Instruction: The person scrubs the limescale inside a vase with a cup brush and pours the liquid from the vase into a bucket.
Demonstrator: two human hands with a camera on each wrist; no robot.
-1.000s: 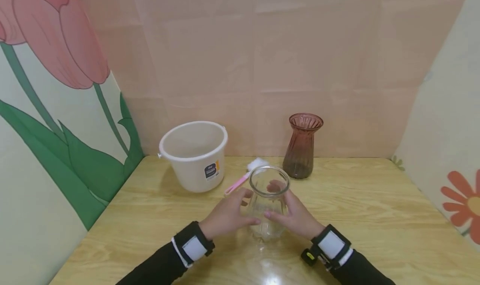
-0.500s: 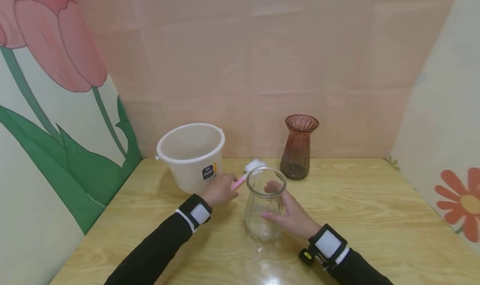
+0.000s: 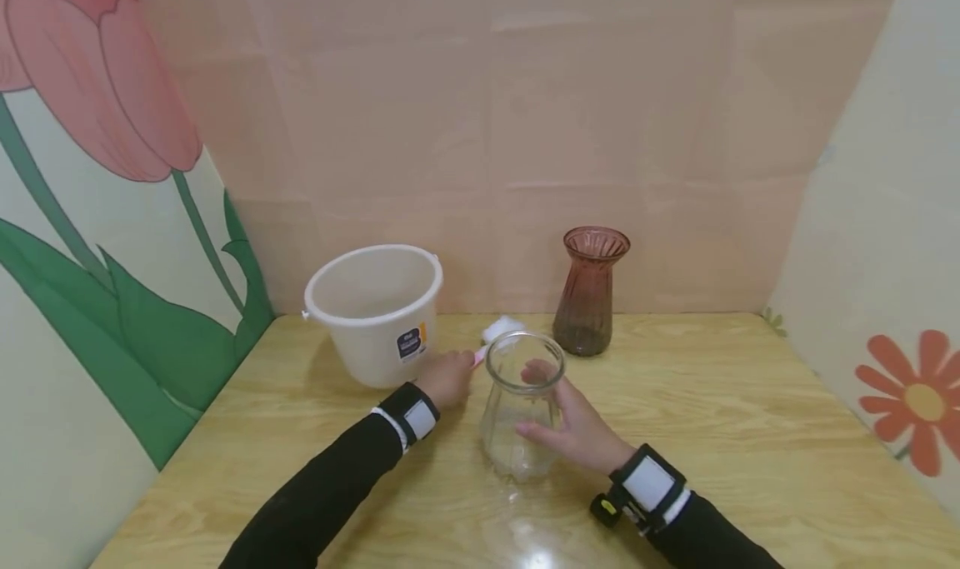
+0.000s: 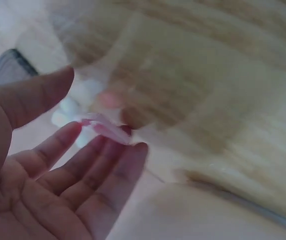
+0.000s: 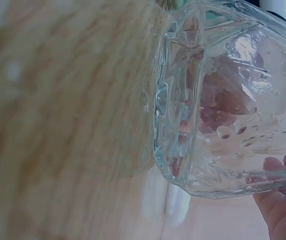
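A clear ribbed glass jar (image 3: 517,436) stands upright on the wooden table (image 3: 735,436). My right hand (image 3: 551,411) grips its right side, thumb in front and fingers seen through the glass; in the right wrist view the jar (image 5: 223,100) fills the frame above my fingertips (image 5: 278,165). My left hand (image 3: 457,371) lies just left of the jar with straight fingers (image 4: 83,165) touching the pink handle (image 4: 108,129) of a brush (image 3: 480,354). The brush's white sponge head (image 3: 501,329) lies behind the jar.
A white plastic bucket (image 3: 375,311) stands at the back left, close to my left hand. A brown-red ribbed glass vase (image 3: 588,290) stands at the back by the wall. Painted panels close in the table on the left, back and right.
My left hand let go of the jar and moved back and left to the pink brush handle. My right hand kept hold of the jar.
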